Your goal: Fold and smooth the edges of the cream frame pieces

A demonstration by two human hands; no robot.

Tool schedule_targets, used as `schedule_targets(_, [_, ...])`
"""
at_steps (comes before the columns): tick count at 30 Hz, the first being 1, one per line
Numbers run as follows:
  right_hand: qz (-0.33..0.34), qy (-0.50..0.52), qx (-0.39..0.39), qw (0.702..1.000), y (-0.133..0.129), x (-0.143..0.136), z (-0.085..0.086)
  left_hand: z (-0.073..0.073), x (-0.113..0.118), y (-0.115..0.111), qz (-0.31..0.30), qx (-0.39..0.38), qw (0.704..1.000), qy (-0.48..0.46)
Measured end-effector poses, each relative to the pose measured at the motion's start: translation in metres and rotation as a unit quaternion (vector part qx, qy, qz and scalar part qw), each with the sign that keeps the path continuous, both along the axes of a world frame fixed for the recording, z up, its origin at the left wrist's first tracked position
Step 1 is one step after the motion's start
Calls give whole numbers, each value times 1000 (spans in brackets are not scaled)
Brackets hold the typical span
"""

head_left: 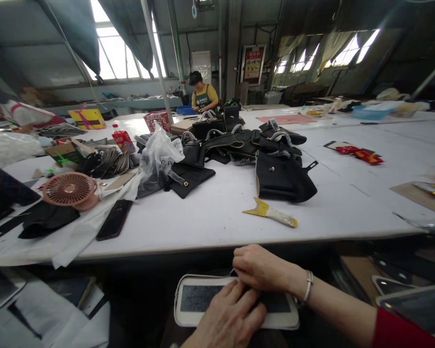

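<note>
— Where does the flat white-edged panel with the dark grey centre (203, 302) lie?

— Below the white table's edge (203, 244), long axis left-right. The left hand (228, 319) presses flat on it, fingers loosely spread; the right hand (263, 268) pinches its upper rim, fingers together.

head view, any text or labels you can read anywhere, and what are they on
"CA": grey letters on the clear plastic bag; the rest is crumpled out of sight.
Red wall poster: print too small to read.
Red carton and patterned red box: markings blurred.
Nothing readable on the white pouch under both hands.
</note>
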State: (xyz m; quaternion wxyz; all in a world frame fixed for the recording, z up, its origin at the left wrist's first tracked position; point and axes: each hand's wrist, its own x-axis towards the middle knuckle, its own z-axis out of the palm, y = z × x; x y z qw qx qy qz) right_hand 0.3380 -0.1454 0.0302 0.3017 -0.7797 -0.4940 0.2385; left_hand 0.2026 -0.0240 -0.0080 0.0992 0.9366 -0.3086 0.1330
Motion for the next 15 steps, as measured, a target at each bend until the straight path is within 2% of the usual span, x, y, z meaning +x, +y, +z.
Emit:
schedule_targets(4, [-86,163,17,983,3,7,-7,7,1,0,-2,-10,1000,17])
schedule_targets(7, [-164,299,73,937,-18,22,-13,25,5,-3,5,-30,995,99])
schedule_targets(9, [-263,346,136,890,-42,30,-25,39,10,-8,26,-25,987,154])
schedule_targets(11, [-375,375,174,830,-67,25,-45,49,17,-14,34,1,985,172])
schedule_targets(13, [-453,416,178,768,-86,5,-72,54,25,-19,21,34,985,165])
schedule_targets(15, [-478,468,188,719,-92,-25,-98,54,31,-22,5,53,986,159])
